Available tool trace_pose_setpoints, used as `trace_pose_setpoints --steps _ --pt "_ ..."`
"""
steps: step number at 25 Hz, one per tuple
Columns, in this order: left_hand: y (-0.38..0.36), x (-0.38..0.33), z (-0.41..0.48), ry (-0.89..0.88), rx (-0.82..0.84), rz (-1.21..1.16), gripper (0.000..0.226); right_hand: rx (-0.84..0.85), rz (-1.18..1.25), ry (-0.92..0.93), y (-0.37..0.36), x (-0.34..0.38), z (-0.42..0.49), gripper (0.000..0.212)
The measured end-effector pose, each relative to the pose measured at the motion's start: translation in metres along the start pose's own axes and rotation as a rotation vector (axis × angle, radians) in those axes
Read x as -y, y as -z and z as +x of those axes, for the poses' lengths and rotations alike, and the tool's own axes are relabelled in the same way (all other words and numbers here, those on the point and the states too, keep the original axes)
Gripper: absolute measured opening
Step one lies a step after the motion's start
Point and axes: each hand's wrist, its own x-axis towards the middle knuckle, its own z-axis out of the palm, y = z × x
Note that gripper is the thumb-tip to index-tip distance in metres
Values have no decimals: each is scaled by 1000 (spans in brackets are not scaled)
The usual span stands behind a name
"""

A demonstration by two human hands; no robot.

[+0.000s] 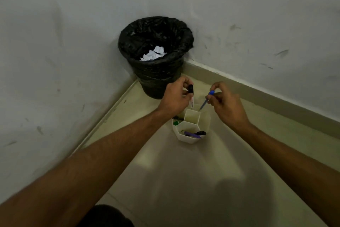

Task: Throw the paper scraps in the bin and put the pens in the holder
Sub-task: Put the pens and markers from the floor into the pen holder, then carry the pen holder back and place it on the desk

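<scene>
Both hands hover over a white pen holder [191, 127] that stands on the floor [184, 180] in a room corner. The left hand [174, 98] has its grip closed around a black-capped pen [62, 90]... Correction, the full text with the black-capped pen's point set right:

Both hands hover over a white pen holder [189, 139] that stands on the floor [184, 180] near a room corner. The left hand [174, 98] has its grip closed on a black-capped pen [190, 89], which hangs tip down above the holder's rear rim. The right hand [228, 105] pinches a blue-capped pen [206, 100] by its top; the pen slants down to the left, its tip at a rear compartment's edge. The holder is split into hexagonal compartments; the middle one looks empty, and the front one holds a purple pen [191, 134] and a black one. Just behind stands the bin [156, 79], lined with a black bag, close to both walls, with white paper scraps [153, 54] inside. Open floor lies in front and to the right of the holder. The pale print on the left pen is too small to read.
</scene>
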Motion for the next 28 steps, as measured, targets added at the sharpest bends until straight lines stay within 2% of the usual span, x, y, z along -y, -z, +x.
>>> trace_pose_setpoints --steps 6,11,16,20,22,23,26,28 --pt "-10 12 -1 46 87 116 22 83 -80 -77 -20 -10 8 10" --pt "-17 14 -5 67 180 281 23 76 -101 -104 -30 -14 6 10" --pt "-12 15 -4 21 272 371 42 110 -85 -101 -25 -14 1 22" --pt "13 37 -13 -23 201 313 41 60 -22 -114 -13 -27 -21 32" --pt "25 55 -23 61 135 289 40 151 -1 -139 -11 -39 -32 52" --pt "28 64 -28 143 139 292 43 241 10 -155 -10 -46 -36 69" --pt "26 83 -38 433 326 338 58 446 46 -163 -20 -59 -37 126" --pt "20 87 -42 482 428 362 66 490 107 -148 -32 -61 -32 141"
